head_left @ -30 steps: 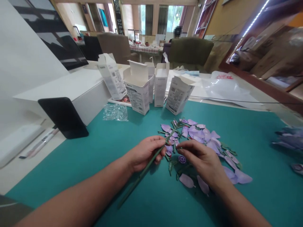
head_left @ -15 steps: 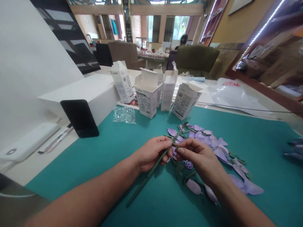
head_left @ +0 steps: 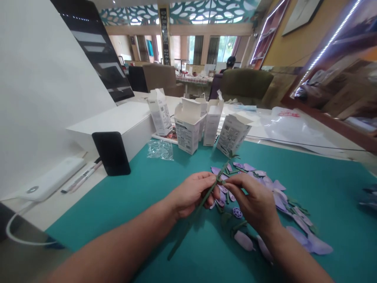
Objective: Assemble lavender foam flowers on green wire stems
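Note:
A long green plastic flower stem (head_left: 188, 225) slants up to the right, with small leaf-like pieces at its upper end. My left hand (head_left: 194, 193) is closed around it, thumb on top. The fingertips of my right hand (head_left: 255, 198) pinch at a small green part against the stem; that part is mostly hidden by the fingers. Purple petal pieces (head_left: 279, 199) lie in a loose heap behind and right of my hands. A round purple lattice piece (head_left: 237, 212) and a pale purple bud (head_left: 244, 240) lie below my right hand on the teal mat (head_left: 123, 218).
Several opened white boxes (head_left: 187, 135) stand at the mat's back edge. Crumpled clear plastic (head_left: 160, 149) lies before them. A black phone (head_left: 112, 153) leans on a white box (head_left: 118, 118) at left. A person (head_left: 230, 63) sits far behind.
The camera view has tilted up and shifted, so the whole scene sits lower and slightly to the right. Both hands stay together at the stem; the right fingertips have closed nearer to it.

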